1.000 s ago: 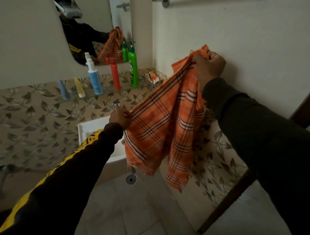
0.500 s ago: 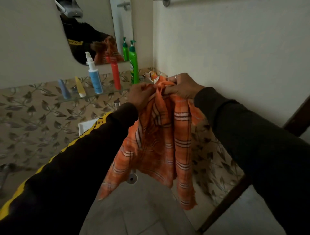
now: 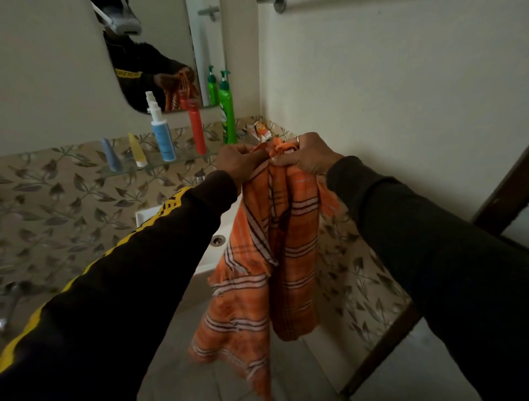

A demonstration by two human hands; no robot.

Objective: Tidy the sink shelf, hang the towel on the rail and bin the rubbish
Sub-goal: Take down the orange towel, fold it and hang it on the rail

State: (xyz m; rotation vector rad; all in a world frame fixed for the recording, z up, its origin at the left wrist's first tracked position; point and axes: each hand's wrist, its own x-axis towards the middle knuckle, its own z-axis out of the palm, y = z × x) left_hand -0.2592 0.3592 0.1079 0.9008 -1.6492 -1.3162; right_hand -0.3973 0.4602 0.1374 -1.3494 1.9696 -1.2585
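Both hands meet in mid-air near the right wall: the left hand [image 3: 239, 163] and right hand [image 3: 303, 156] each grip the top edge of the orange towel [image 3: 274, 252], which hangs folded below them. Hanging seems underway; next, lift it to the rail [image 3: 286, 2] far above.

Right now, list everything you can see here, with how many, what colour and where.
towel: one, orange plaid, hanging from both hands
rail: one, metal, top of right wall
shelf: one, glass, under mirror
green pump bottle: one, shelf, right end
red bottle: one, shelf
spray bottle: one, white and blue, shelf
yellow tube: one, shelf
blue tube: one, shelf
wrappers: orange and white, shelf corner; count unclear
mirror: one, above shelf
sink: one, white, below shelf
left hand: grips towel top
right hand: grips towel top, ring on finger
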